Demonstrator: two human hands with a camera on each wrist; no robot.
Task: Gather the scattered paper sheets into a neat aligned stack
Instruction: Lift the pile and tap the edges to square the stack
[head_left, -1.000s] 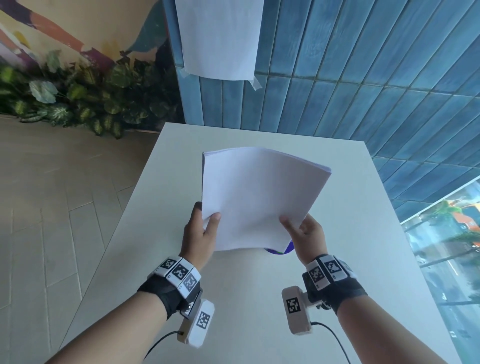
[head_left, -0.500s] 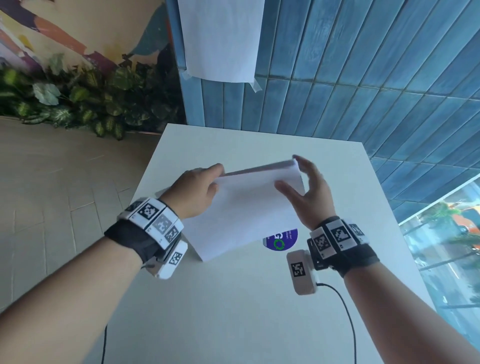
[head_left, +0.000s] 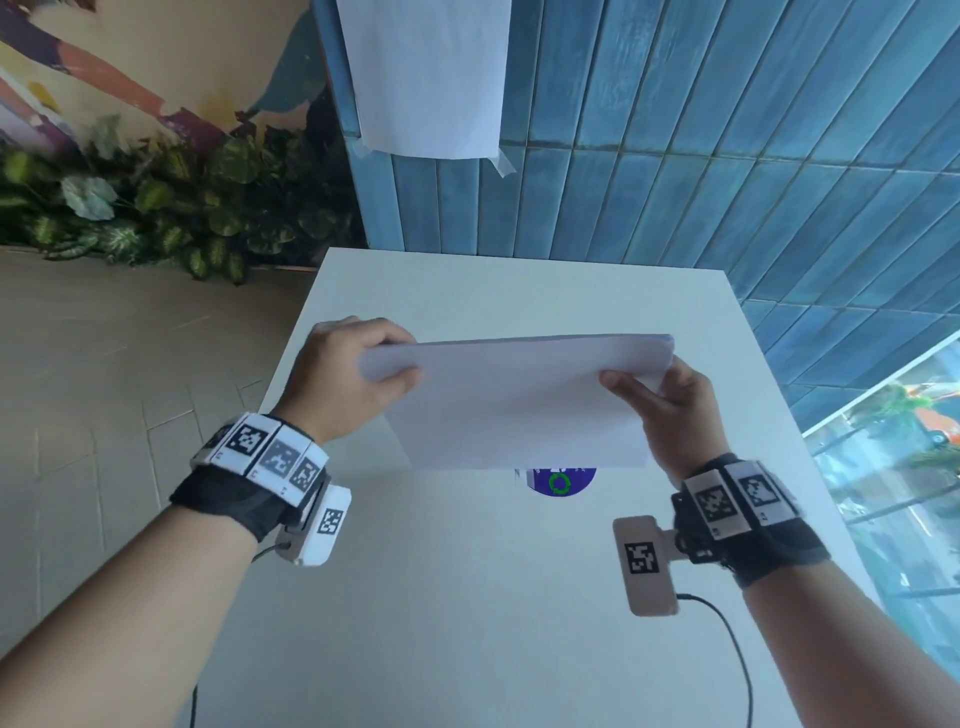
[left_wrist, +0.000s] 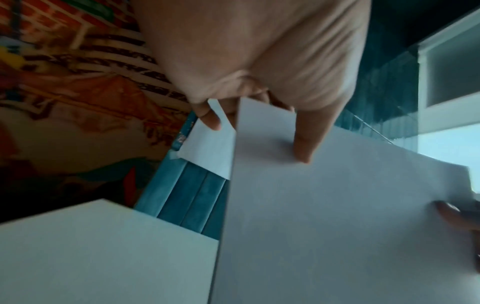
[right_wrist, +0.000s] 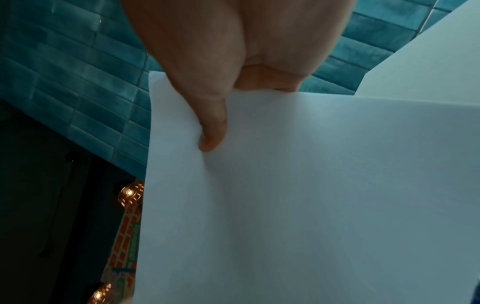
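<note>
A stack of white paper sheets (head_left: 519, 405) is held on its long edge above the white table (head_left: 467, 597), its lower edge near the tabletop. My left hand (head_left: 358, 374) grips the stack's left end, thumb on the near face and fingers behind. My right hand (head_left: 670, 410) grips the right end the same way. In the left wrist view the paper stack (left_wrist: 324, 216) fills the right side, with my thumb (left_wrist: 303, 142) pressed on it. The right wrist view shows my thumb (right_wrist: 210, 127) on the near sheet of the stack (right_wrist: 311, 195).
A round blue sticker (head_left: 561, 480) lies on the table just below the stack. A white sheet (head_left: 426, 73) is taped to the blue tiled wall (head_left: 727, 130) behind the table. Plants (head_left: 156, 208) line the floor at the left. Cables trail from both wrist cameras.
The stack has been turned from upright to landscape. My left hand has come over onto the left end and my right hand has closed on the right end.
</note>
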